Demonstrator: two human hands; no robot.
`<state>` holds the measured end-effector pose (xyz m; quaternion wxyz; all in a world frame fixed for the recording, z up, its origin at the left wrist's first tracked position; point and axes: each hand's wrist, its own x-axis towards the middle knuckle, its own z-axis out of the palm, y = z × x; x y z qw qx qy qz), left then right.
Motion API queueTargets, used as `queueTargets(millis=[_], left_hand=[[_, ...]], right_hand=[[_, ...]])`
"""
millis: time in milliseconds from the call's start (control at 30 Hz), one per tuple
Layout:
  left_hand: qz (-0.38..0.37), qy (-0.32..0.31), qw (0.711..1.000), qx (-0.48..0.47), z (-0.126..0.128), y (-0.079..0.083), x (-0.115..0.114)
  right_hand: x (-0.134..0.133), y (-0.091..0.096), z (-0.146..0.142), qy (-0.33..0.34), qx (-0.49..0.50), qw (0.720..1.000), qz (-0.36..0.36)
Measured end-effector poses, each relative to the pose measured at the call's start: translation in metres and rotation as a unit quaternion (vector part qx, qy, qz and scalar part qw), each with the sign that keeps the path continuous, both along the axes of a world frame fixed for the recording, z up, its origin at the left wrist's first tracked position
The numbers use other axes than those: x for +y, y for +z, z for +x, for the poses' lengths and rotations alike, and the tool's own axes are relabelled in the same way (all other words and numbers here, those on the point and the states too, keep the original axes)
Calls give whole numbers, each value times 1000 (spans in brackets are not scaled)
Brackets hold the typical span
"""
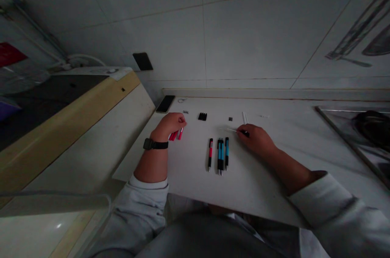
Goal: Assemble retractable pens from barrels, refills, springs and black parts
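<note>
My left hand [171, 124], with a black watch on the wrist, rests curled on the white table [195, 187] over several red pen barrels [177, 135]; its fingers are closed on them. My right hand [255, 138] is pinched on a thin pen refill [231, 130] with a dark tip piece at the fingers. Between the hands lie assembled pens: one red and black pen [210, 153] and three blue and black pens [222, 154] side by side.
Small black parts [202, 116], a tiny black piece [230, 119], a white pen barrel [244, 118] and a phone [165, 103] lie toward the tiled wall. A yellow-edged cabinet [76, 107] stands left. A sink [365, 136] is right.
</note>
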<state>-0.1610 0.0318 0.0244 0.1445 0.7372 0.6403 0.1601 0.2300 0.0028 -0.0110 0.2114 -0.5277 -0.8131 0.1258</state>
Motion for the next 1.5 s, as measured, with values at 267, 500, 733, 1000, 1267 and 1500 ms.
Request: queueTargets(millis=[267, 500, 733, 1000, 1267, 1500], left_hand=[[-43, 6, 999, 34, 4, -11, 5], [-65, 3, 997, 38, -1, -10, 7], [-54, 4, 998, 15, -10, -13, 9], [-47, -5, 999, -5, -15, -15, 9], [17, -49, 997, -56, 13, 3, 1], [65, -170, 968, -171, 101, 0, -27]], right_hand=[[-2, 1, -1, 9, -9, 1000, 1], [-2, 1, -1, 11, -7, 1000, -2], [-1, 0, -1, 21, 1, 1000, 7], [0, -1, 0, 29, 22, 999, 20], [0, 2, -4, 39, 148, 988, 22], [1, 5, -12, 23, 316, 943, -103]])
